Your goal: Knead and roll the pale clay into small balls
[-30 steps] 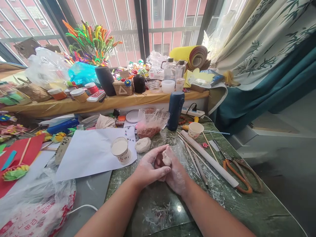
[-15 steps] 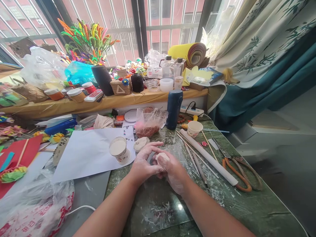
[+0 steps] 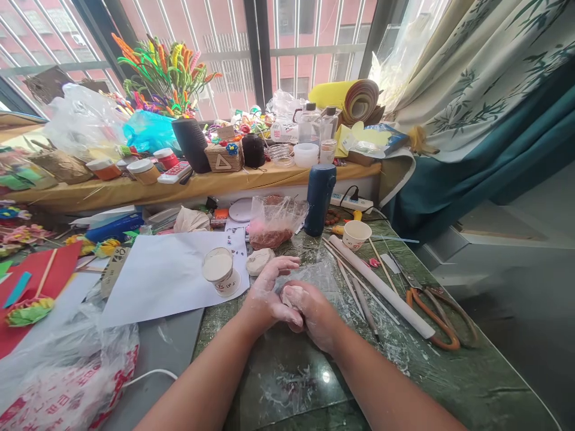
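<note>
Both hands are dusted white and meet above the green tabletop (image 3: pixel 449 383). My left hand (image 3: pixel 268 293) is open, with its fingers stretched out and its thumb against my right hand. Curled fingers close my right hand (image 3: pixel 314 308) around a small piece of white clay (image 3: pixel 290 297), most of which is hidden. Just beyond my left hand lies a flattened pale clay lump (image 3: pixel 259 261). A cup of white powder (image 3: pixel 217 265), set on a paper cup (image 3: pixel 227 286), stands to the left on a white sheet (image 3: pixel 153 278).
Right of my hands lie a pale roller (image 3: pixel 381 286), thin sticks (image 3: pixel 348 284) and orange-handled scissors (image 3: pixel 433 311). A paper cup (image 3: pixel 357 234), a blue bottle (image 3: pixel 320 200) and a bag of brown material (image 3: pixel 274 224) stand behind. Plastic bags (image 3: pixel 76 377) fill the near left.
My right hand has turned and its raised thumb has lowered toward my left palm. My left fingers are spread higher. The view has shifted slightly.
</note>
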{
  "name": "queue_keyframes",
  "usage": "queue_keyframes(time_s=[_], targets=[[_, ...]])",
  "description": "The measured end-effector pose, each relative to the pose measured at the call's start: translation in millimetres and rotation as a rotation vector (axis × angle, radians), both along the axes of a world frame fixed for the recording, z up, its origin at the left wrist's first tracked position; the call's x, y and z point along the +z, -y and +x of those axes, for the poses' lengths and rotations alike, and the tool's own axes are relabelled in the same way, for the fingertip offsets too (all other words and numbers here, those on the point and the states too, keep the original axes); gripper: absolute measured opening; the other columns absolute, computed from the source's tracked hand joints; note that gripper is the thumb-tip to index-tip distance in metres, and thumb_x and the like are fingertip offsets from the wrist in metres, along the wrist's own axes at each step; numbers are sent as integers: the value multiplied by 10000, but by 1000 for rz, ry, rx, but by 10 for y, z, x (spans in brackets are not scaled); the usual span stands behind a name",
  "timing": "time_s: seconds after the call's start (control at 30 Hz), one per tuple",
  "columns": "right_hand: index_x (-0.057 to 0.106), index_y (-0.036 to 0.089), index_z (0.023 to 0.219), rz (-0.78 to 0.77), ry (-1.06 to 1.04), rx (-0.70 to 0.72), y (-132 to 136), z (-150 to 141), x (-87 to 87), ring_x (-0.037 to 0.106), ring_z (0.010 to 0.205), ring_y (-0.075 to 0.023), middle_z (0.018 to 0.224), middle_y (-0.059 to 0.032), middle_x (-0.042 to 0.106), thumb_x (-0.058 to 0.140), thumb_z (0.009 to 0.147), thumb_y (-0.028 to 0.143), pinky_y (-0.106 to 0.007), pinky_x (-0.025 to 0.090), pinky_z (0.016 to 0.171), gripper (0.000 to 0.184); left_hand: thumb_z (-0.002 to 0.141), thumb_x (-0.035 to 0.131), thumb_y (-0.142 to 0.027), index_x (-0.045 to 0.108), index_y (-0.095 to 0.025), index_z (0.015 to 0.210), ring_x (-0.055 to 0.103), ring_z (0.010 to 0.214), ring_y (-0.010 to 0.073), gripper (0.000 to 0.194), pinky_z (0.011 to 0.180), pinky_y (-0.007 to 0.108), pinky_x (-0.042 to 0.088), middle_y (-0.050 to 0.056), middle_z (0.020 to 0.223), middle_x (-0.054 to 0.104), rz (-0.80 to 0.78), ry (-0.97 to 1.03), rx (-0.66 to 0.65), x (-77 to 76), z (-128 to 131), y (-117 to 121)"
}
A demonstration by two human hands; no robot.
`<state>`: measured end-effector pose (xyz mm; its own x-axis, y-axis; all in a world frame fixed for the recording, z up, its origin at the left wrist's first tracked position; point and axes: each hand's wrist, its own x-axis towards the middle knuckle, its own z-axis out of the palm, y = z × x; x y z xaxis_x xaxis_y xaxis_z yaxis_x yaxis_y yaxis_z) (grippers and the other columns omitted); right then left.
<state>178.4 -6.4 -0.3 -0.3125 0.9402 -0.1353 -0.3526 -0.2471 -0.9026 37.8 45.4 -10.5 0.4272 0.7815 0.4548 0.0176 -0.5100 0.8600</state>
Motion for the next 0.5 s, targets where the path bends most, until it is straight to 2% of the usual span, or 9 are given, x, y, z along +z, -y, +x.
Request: queue_keyframes(time_s=[0.27, 0.33, 0.43, 0.5], targets=[[513, 214, 633, 22, 10, -63, 32, 11, 50, 294, 502, -99, 543, 65, 383, 748, 731, 577, -272, 266, 474, 444, 392, 909, -679, 630, -225, 1197, 592, 1201, 354, 966, 1084, 496, 438, 137, 1246, 636, -94, 92, -106, 4, 79, 109], [500, 222, 660, -22, -28, -116, 18, -14, 44, 268, 498, -96, 555, 75, 355, 747, 739, 603, -266, 245, 460, 461, 467, 897, -680, 637, -216, 1192, 607, 1176, 343, 898, 1061, 481, 458, 135, 1218, 651, -137, 77, -92, 25, 70, 121], [490, 236, 735, -70, -45, -217, -25, -49, 21, 205, 475, -90, 569, 93, 299, 660, 805, 690, -254, 187, 434, 490, 687, 816, -650, 639, -218, 1211, 612, 1165, 318, 702, 1045, 460, 465, 127, 1211, 662, -157, 9, -24, 113, 37, 148], [553, 228, 808, -67, -27, -241, -35, -63, -1, 259, 468, -98, 562, 82, 348, 557, 833, 775, -255, 224, 437, 548, 800, 709, -660, 642, -222, 1230, 612, 1162, 316, 618, 1036, 462, 466, 125, 1221, 666, -108, -32, 20, 183, 17, 174]])
